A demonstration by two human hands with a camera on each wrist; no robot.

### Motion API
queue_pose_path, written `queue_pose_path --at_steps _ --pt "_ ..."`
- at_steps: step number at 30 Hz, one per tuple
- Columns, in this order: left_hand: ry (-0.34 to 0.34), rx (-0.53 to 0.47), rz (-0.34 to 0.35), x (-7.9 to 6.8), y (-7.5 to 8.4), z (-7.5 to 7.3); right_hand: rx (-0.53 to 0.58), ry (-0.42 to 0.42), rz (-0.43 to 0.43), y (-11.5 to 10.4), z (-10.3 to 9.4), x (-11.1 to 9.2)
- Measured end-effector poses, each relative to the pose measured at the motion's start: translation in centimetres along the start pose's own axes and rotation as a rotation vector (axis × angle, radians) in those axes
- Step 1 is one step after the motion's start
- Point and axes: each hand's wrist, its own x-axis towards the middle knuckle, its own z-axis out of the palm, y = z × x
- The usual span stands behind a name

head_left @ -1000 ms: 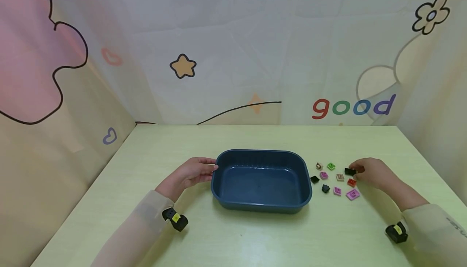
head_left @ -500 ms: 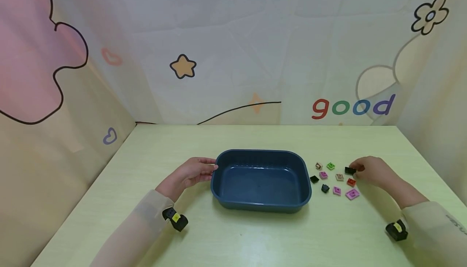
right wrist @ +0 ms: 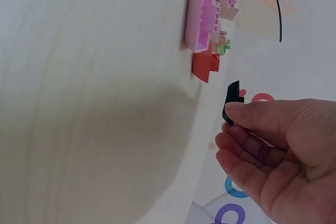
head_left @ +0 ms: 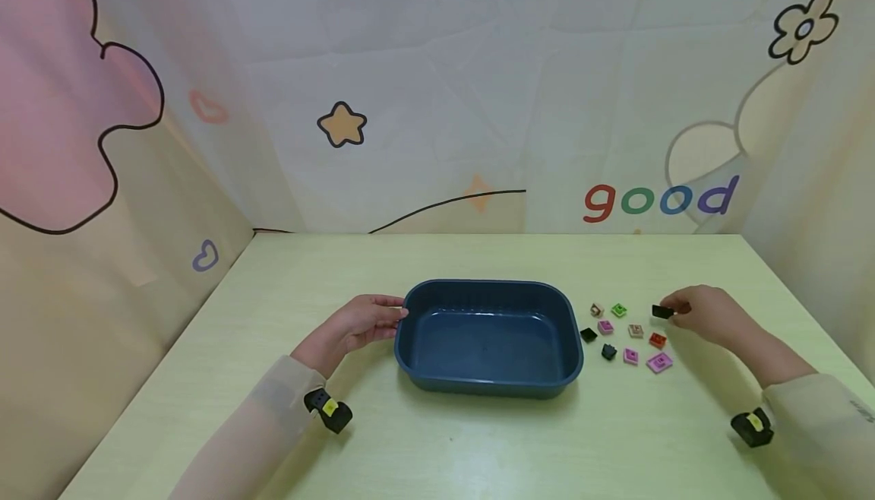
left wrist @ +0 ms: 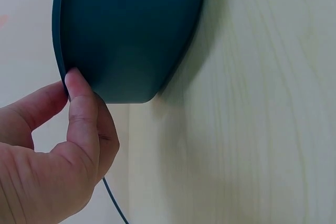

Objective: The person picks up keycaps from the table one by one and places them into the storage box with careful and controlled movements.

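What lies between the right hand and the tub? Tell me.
In the head view: the pinched black piece, then a scatter of small coloured pieces on the table.

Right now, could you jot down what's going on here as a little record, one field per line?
Left hand: pinches the rim at the left end of the blue bin
Right hand: pinches a black piece, held above the table
Lying right of the bin: green piece, red piece, two tan pieces, three pink pieces, two dark pieces
Wrists: a small black device on each
Backdrop: pale cloth with a star and the word "good"
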Motion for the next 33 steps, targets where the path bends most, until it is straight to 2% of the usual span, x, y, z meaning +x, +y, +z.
queue_pose_path --at_steps 19,33 --pt "-0.027 -0.024 0.012 -0.2 -0.5 0.0 -0.040 0.023 -0.012 -0.9 -3.7 -0.4" --pt "-0.024 -0.008 -0.003 -0.2 0.1 -0.1 -0.058 0.049 -0.048 -2.5 -7.4 0.6"
